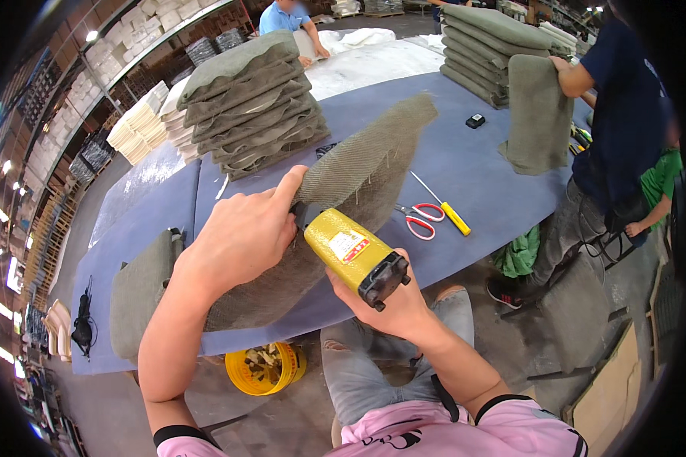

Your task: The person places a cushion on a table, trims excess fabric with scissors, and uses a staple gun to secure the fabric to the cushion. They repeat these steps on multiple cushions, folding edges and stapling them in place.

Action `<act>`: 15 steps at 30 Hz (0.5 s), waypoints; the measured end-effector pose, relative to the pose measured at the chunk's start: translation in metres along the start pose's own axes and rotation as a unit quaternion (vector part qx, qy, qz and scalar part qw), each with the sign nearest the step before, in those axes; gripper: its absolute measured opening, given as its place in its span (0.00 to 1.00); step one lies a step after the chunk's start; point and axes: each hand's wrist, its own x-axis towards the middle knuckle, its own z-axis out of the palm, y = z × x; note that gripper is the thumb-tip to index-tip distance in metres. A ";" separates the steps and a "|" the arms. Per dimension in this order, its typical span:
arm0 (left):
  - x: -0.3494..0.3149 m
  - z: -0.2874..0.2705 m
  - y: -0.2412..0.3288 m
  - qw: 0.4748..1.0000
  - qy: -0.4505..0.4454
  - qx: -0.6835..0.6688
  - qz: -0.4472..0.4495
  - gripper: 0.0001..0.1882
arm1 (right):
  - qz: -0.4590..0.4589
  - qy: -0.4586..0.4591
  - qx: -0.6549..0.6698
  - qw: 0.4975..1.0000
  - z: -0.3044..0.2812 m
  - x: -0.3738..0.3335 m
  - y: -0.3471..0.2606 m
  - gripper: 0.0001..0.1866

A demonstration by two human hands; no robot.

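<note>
Stretching away from the seated person, the blue tabletop (465,164) runs long and wide, its near edge curving past their knees, with bare room across its middle and right side. On the far left part stands a tall stack of grey-green cushion covers (251,103), beside piles of pale foam pieces (141,126); a second stack of covers (488,49) rises at the far right, where another person in dark blue holds one cover (540,114) hanging down over the table's edge. Straight ahead lies the grey-green woven cover (358,171) being worked, spread from the near edge toward the middle of the tabletop, one end folded up and raised. The left hand (244,232) presses down on it, fingers closed together with the forefinger stretched along the raised fold. Another cover (141,293) droops over the near left edge. The right hand (392,301) is clamped round the rear of a yellow handheld tool (351,255), whose nose points in under the left hand at the fabric. Down on the floor below the table's edge, between the person's knees and the left arm, sits a yellow bucket (286,373) filled with pale scraps. Right of the cover, red-handled scissors (423,219) and a yellow-handled screwdriver (446,209) lie just beside each other, and a small black device (476,120) rests farther off.
</note>
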 end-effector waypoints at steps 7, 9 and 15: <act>-0.005 -0.002 -0.002 0.999 0.019 0.013 0.039 0.35 | -0.062 0.035 -0.045 0.996 0.006 -0.004 0.011 0.25; 0.002 0.000 -0.003 0.997 0.038 0.009 0.065 0.34 | -0.049 0.049 -0.003 0.998 -0.001 -0.002 0.019 0.23; -0.015 0.010 -0.018 0.997 0.042 -0.039 0.046 0.42 | 0.054 0.027 0.057 0.997 0.002 0.003 0.019 0.14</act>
